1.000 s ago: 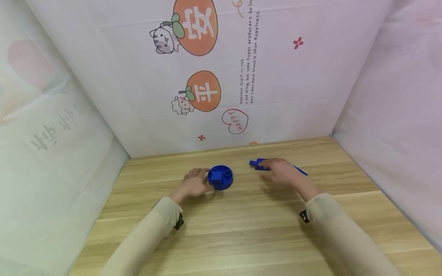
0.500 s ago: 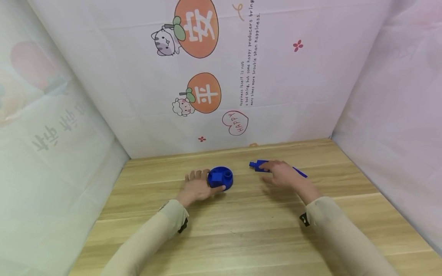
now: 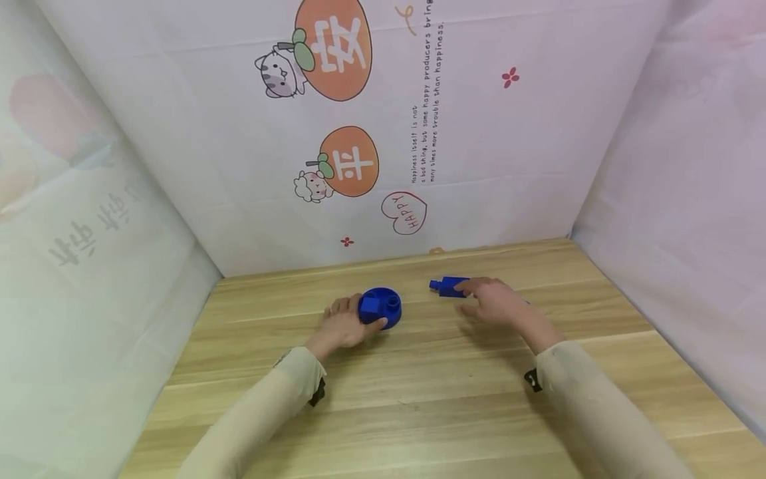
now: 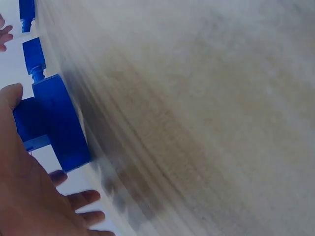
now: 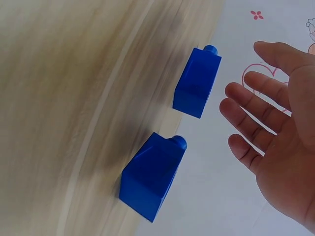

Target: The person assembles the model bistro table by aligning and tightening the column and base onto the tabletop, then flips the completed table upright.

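A round blue base (image 3: 391, 319) sits on the wooden table, with a square block and a small round socket on top. At its near left side is my left hand (image 3: 341, 329), thumb along the near rim. In the left wrist view the fingers (image 4: 84, 198) spread loosely beside the base. My right hand (image 3: 493, 303) hovers, fingers extended, over a blue block with a narrow knobbed end (image 3: 450, 287). The right wrist view shows a second knobbed block with a slanted face (image 5: 150, 172); it is mostly hidden under the right hand in the head view.
The wooden table (image 3: 383, 412) ends against a printed white cloth wall (image 3: 479, 166) at the back. White cloth walls also stand at the left (image 3: 108, 299) and right (image 3: 676, 219).
My left thumb has swung over to the near rim of the base, and the left fingers have shifted. The right hand has moved slightly right. The blue pieces stay in place.
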Tool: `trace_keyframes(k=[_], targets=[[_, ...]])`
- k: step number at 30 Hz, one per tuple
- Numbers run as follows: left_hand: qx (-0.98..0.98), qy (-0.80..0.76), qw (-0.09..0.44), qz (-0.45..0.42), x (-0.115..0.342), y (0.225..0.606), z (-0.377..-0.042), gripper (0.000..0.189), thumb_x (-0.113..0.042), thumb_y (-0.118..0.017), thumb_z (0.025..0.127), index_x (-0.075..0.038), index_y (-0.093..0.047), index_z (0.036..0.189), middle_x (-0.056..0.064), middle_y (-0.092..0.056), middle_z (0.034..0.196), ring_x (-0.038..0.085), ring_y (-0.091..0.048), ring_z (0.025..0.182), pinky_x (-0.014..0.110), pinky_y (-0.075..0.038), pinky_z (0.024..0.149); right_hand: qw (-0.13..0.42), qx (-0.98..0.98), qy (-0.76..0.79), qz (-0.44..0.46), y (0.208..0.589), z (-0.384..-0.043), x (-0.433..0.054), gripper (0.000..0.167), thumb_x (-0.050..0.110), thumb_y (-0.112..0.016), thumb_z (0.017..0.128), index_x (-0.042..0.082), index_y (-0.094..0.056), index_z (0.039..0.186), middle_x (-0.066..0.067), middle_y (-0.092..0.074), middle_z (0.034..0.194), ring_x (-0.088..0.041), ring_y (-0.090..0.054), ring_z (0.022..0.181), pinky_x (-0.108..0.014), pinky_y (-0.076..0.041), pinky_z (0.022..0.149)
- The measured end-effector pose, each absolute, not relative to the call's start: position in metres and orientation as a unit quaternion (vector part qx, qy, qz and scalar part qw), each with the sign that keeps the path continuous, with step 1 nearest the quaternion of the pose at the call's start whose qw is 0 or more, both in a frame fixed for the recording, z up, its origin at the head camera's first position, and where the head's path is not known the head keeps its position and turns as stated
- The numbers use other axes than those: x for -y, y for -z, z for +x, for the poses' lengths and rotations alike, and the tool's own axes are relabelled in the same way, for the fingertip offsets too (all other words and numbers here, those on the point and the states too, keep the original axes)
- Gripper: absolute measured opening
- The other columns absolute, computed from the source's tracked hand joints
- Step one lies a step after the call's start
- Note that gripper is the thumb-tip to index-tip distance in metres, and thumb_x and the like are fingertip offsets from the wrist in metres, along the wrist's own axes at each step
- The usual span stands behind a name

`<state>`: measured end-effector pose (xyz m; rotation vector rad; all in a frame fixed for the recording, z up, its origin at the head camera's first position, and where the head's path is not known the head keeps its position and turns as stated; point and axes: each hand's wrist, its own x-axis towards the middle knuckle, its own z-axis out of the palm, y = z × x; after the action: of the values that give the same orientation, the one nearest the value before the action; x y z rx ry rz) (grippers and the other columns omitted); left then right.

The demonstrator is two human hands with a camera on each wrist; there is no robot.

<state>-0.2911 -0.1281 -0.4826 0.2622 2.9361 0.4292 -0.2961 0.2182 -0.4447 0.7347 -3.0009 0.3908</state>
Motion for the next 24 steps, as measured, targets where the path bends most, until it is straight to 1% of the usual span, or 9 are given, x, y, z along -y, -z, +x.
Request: trace_keyframes(k=[2,5,8,12,14,16,20,22,24], targets=[[-0.978,-0.165,0.088,0.097,0.130,0.482,-0.292,0.098,-0.078,-0.044,0.089,-0.014,-0.019,0.159,0.021,-0.029,0.159,0.041,-0.022,0.150,0.062,-0.018,0.121,0.017,0.963,-0.129,0.236,0.446,-0.296,-0.221,0.048,0.034,-0.067,0.095,0.006,-0.062,0.133,-0.015,-0.070,0.120,-0.032,-0.066,0.109,-0.053,-0.051,0.098],[-0.972,-0.186,0.098,0.104,0.132,0.482,-0.293,0.097,-0.074,-0.047,0.091,-0.013,-0.017,0.160,0.022,-0.026,0.160,0.042,-0.020,0.151,0.063,-0.016,0.121,0.017,0.963,-0.130,0.236,0.447,-0.295,-0.226,0.049,0.034,-0.067,0.095,0.005,-0.062,0.133,-0.016,-0.070,0.119,-0.032,-0.066,0.108,-0.053,-0.050,0.098],[-0.971,-0.190,0.101,0.107,0.134,0.484,-0.294,0.096,-0.073,-0.047,0.091,-0.012,-0.016,0.159,0.023,-0.024,0.160,0.043,-0.018,0.151,0.063,-0.016,0.121,0.012,0.964,-0.132,0.231,0.448,-0.295,-0.229,0.049,0.034,-0.066,0.096,0.005,-0.061,0.134,-0.016,-0.070,0.119,-0.032,-0.066,0.108,-0.054,-0.050,0.098],[-0.967,-0.204,0.104,0.113,0.136,0.486,-0.295,0.089,-0.064,-0.047,0.096,-0.011,-0.015,0.160,0.024,-0.023,0.160,0.044,-0.016,0.151,0.063,-0.014,0.121,0.008,0.967,-0.137,0.217,0.447,-0.294,-0.234,0.049,0.036,-0.065,0.096,0.007,-0.060,0.135,-0.015,-0.069,0.121,-0.032,-0.066,0.109,-0.054,-0.050,0.098],[-0.964,-0.211,0.107,0.118,0.136,0.487,-0.296,0.087,-0.061,-0.047,0.097,-0.011,-0.014,0.160,0.024,-0.023,0.161,0.043,-0.014,0.152,0.062,-0.014,0.122,0.011,0.966,-0.138,0.217,0.447,-0.294,-0.236,0.048,0.034,-0.065,0.096,0.006,-0.060,0.135,-0.015,-0.069,0.121,-0.033,-0.066,0.108,-0.055,-0.050,0.097],[-0.963,-0.217,0.107,0.121,0.137,0.488,-0.297,0.089,-0.062,-0.047,0.097,-0.010,-0.014,0.160,0.024,-0.023,0.161,0.043,-0.015,0.152,0.061,-0.014,0.122,0.014,0.966,-0.139,0.216,0.448,-0.293,-0.239,0.048,0.033,-0.065,0.096,0.005,-0.060,0.135,-0.016,-0.069,0.121,-0.033,-0.066,0.108,-0.054,-0.051,0.096],[-0.963,-0.220,0.099,0.118,0.140,0.493,-0.299,0.095,-0.070,-0.048,0.093,-0.010,-0.016,0.160,0.023,-0.023,0.161,0.041,-0.016,0.152,0.059,-0.015,0.123,0.026,0.964,-0.143,0.221,0.449,-0.292,-0.246,0.046,0.030,-0.066,0.096,0.003,-0.061,0.133,-0.017,-0.070,0.120,-0.033,-0.067,0.107,-0.053,-0.052,0.094],[-0.963,-0.223,0.093,0.117,0.141,0.496,-0.301,0.095,-0.071,-0.047,0.093,-0.010,-0.018,0.159,0.023,-0.024,0.161,0.041,-0.016,0.152,0.059,-0.015,0.122,0.033,0.964,-0.143,0.220,0.449,-0.291,-0.249,0.045,0.030,-0.066,0.096,0.004,-0.061,0.132,-0.016,-0.070,0.117,-0.032,-0.067,0.105,-0.052,-0.053,0.092],[-0.962,-0.226,0.092,0.120,0.141,0.497,-0.303,0.093,-0.069,-0.046,0.094,-0.007,-0.021,0.158,0.022,-0.025,0.160,0.041,-0.017,0.151,0.058,-0.015,0.123,0.040,0.964,-0.145,0.219,0.450,-0.291,-0.254,0.043,0.027,-0.067,0.095,0.004,-0.062,0.131,-0.015,-0.071,0.112,-0.029,-0.067,0.099,-0.051,-0.053,0.089]])
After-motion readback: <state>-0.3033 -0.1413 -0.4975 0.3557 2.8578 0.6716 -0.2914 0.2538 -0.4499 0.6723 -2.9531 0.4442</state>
